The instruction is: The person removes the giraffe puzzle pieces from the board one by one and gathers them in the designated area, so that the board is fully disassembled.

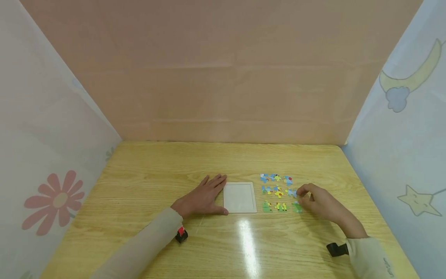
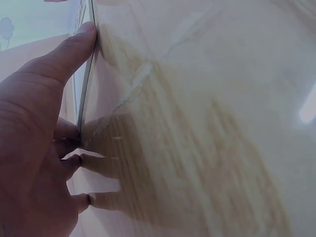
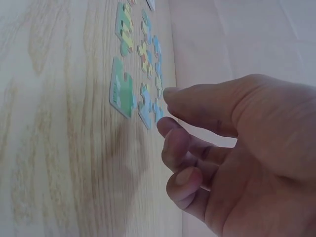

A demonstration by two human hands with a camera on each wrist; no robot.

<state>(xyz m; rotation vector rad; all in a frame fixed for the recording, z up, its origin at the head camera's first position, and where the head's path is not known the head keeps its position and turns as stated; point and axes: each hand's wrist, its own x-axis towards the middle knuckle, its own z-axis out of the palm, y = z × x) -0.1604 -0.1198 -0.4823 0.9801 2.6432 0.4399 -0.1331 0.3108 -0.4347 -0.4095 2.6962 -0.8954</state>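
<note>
A square white puzzle tray [image 1: 238, 198] with a raised rim lies flat on the table. My left hand [image 1: 203, 195] spreads along its left side, with the thumb at the near corner and the fingers at the far corner. To the tray's right, jigsaw pieces lie in three loose rows. My right hand [image 1: 322, 201] hovers at their right end, fingers loosely bent and nothing between thumb and forefinger. Closest to it are a blue piece [image 1: 291, 192] and a green corner piece [image 3: 122, 89], both on the table. In the left wrist view, the left thumb [image 2: 74, 49] touches the tray's edge.
The wooden table [image 1: 156, 166] ends at a plain brownish back wall [image 1: 226, 97]. Patterned side walls stand left and right. More pieces make up the far row, including a blue one with a red spot [image 1: 288, 179]. Light glares off the tabletop before the tray.
</note>
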